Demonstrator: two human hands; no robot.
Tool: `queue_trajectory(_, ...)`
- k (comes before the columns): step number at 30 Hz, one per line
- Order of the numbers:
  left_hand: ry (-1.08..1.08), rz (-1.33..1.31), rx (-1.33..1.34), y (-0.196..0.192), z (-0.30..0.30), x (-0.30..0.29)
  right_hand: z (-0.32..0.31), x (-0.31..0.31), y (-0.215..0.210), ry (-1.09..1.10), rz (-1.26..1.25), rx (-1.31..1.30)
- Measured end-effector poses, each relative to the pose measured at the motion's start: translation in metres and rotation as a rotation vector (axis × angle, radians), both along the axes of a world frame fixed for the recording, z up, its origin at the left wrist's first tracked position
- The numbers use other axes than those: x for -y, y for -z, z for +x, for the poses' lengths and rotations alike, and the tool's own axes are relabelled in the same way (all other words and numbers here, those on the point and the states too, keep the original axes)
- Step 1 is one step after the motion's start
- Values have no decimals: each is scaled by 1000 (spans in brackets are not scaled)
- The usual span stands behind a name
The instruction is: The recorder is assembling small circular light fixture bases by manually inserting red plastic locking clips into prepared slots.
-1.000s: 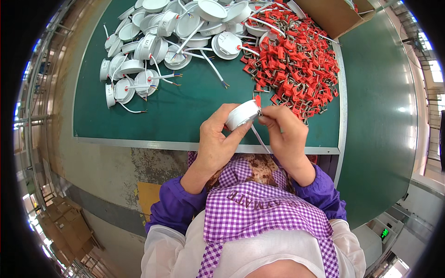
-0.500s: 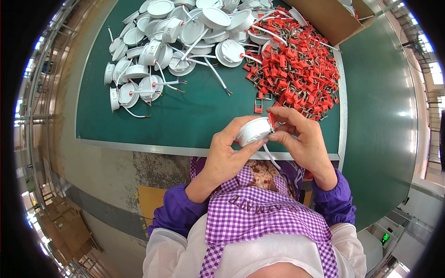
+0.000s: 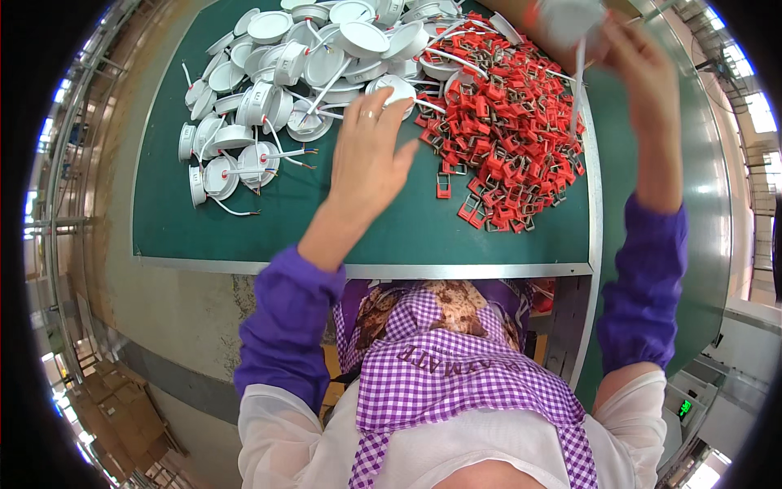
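Note:
My left hand [image 3: 368, 159] reaches over the table with fingers stretched and thumb apart. Its fingertips lie over a white round downlight [image 3: 397, 88] at the near edge of a heap; whether they touch it I cannot tell. Up at the far right, my right hand [image 3: 643, 69] grips another white downlight [image 3: 570, 18], smeared by motion, its white cable hanging down. A bit of red shows at that light's left side. Between the hands spreads a pile of red clips with metal wire loops [image 3: 521, 134].
The heap of white downlights [image 3: 269, 28] with cables covers the far left of the green table [image 3: 318, 236]. A cardboard box [image 3: 521, 16] stands at the far right, partly behind the held light. Beyond the metal edge strip [image 3: 597, 204] lies another green surface [image 3: 660, 269].
Both hands held one downlight near the table's front edge, with a red clip at its side. My right hand has carried it far right; my left has let go and moved to the heap.

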State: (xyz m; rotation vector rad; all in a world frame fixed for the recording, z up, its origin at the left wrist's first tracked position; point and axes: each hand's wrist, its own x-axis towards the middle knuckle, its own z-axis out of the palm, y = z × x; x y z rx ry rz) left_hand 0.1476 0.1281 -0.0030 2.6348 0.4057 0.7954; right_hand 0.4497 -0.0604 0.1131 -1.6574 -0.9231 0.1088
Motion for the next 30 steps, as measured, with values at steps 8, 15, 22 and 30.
queue_trajectory(8, 34, 365, -309, 17, 48, -36, -100, -24, 6, -153, -236, 166)
queue_trajectory(15, 2, 252, -428, 4, 46, -18, -194, -2, 118, -265, -700, 583)
queue_trajectory(22, 24, 60, -313, 11, -2, -10, -208, -10, 121, -264, -731, 563)
queue_trajectory(30, 23, -38, -120, 9, -38, 5, -204, -5, 122, -362, -527, 614)
